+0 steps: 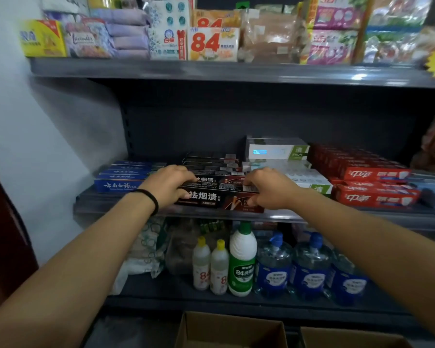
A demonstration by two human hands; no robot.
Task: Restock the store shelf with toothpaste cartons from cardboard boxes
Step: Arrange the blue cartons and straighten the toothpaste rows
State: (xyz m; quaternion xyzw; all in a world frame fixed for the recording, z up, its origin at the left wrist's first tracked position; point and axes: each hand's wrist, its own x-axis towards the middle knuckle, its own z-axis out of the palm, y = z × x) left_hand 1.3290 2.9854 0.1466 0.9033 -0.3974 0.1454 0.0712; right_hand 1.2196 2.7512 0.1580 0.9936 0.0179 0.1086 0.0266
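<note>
We have the black toothpaste cartons [219,194] at the shelf [281,218] front edge, left hand [170,185] and right hand [269,188] gripping their ends. Blue, white and red rows flank our hands. Cardboard boxes [231,330] below our arms look nearly empty, so restocking seems near done.

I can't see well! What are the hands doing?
Left hand: gripping the black cartons' left end.
Right hand: gripping their right end.

Black carton [219,197]: glossy printed card, pinched under the fingers [186,195] of both hands.
Shelf [236,217]: dark painted metal, smooth, below the fingertips.
Boxes [231,330]: matt brown cardboard.
Bottles [274,267]: clear plastic.
</note>
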